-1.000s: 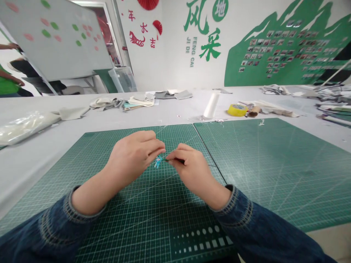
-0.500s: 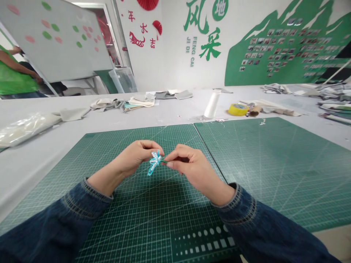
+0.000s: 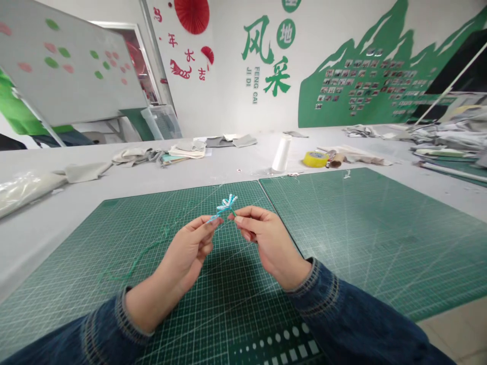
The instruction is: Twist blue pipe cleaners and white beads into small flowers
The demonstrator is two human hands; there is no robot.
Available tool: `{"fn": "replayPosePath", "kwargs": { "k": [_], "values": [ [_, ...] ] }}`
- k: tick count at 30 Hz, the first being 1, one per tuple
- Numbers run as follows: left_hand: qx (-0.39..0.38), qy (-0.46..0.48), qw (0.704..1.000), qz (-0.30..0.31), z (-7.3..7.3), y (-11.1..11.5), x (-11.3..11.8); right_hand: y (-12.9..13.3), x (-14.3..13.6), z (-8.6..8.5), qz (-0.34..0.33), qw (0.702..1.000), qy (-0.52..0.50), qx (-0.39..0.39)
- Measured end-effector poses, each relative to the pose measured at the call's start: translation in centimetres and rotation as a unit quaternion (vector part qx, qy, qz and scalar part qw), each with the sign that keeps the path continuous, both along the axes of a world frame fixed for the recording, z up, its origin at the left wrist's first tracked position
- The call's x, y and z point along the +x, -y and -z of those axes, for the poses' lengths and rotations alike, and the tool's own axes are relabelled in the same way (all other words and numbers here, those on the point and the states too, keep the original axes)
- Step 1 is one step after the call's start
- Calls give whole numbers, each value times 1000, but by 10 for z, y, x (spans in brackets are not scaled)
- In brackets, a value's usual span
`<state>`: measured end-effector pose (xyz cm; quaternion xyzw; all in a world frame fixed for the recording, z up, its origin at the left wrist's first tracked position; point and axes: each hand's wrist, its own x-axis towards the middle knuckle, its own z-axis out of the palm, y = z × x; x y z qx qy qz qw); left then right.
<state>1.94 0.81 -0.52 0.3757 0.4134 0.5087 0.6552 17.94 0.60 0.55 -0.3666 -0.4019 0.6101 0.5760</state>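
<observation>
A small blue and white looped flower (image 3: 227, 203) is held up between both hands, over the green cutting mat (image 3: 213, 309). My left hand (image 3: 188, 248) pinches a light blue strand or petal at the flower's lower left. Thumb and fingers of my right hand (image 3: 264, 233) are closed on the short green stem below the flower. A green thread (image 3: 142, 252) trails over the mat to the left, behind my left hand; its far end is faint.
Beyond the mats stand a white thread cone (image 3: 281, 154) and a yellow tape roll (image 3: 315, 159). Fabric scraps (image 3: 186, 149) lie along the table's back, a plastic-wrapped bundle (image 3: 28, 190) at left. A second mat (image 3: 373, 228) lies right. A person in green (image 3: 17, 111) stands far left.
The flower has turned to point upward, and my left hand has shifted down to its lower left, gripping a blue part. A green thread now shows at left. The view has tilted up slightly.
</observation>
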Motion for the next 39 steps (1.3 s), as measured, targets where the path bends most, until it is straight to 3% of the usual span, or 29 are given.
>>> {"fn": "replayPosePath", "kwargs": {
  "k": [4, 6, 8, 11, 13, 15, 18, 23, 26, 28, 30, 32, 35, 37, 39],
  "values": [
    [96, -133, 985, -55, -3, 15, 9, -1, 0, 2, 18, 1000, -6, -10],
    [193, -252, 945, -73, -5, 20, 10, -1, 0, 2, 17, 1000, -13, -17],
    [319, -377, 866, -87, -7, 23, 8, -1, -1, 2, 9, 999, -24, -30],
    [502, -523, 680, -107, -9, 25, 3, -1, -1, 3, -5, 999, -31, -40],
    [585, -576, 559, -116, -11, 25, 0, -2, -2, 5, -8, 999, -17, -38],
    [628, -607, 472, -119, -15, 24, -4, -2, -2, 6, 0, 999, 27, -24],
    [643, -640, 407, -110, -22, 23, -9, -2, -2, 7, 47, 984, 166, 55],
    [638, -681, 346, -97, -33, 19, -14, 5, 0, 7, 112, 868, 405, 266],
    [609, -697, 372, -71, -39, 13, -17, 8, 0, 10, 78, 818, 476, 314],
    [565, -698, 440, -22, -45, 6, -20, 8, 0, 11, 42, 803, 493, 331],
    [502, -674, 540, 49, -52, -3, -26, 8, -1, 11, 6, 805, 482, 346],
    [428, -618, 649, 117, -56, -14, -34, 8, -1, 8, -20, 823, 448, 349],
    [311, -484, 803, 157, -52, -28, -43, 7, -1, 1, -33, 867, 379, 322],
    [249, -380, 876, 163, -43, -34, -47, 6, -1, -4, -30, 901, 327, 284],
    [206, -303, 917, 157, -30, -37, -46, 5, 0, -5, -39, 937, 262, 229]
  ]
}}
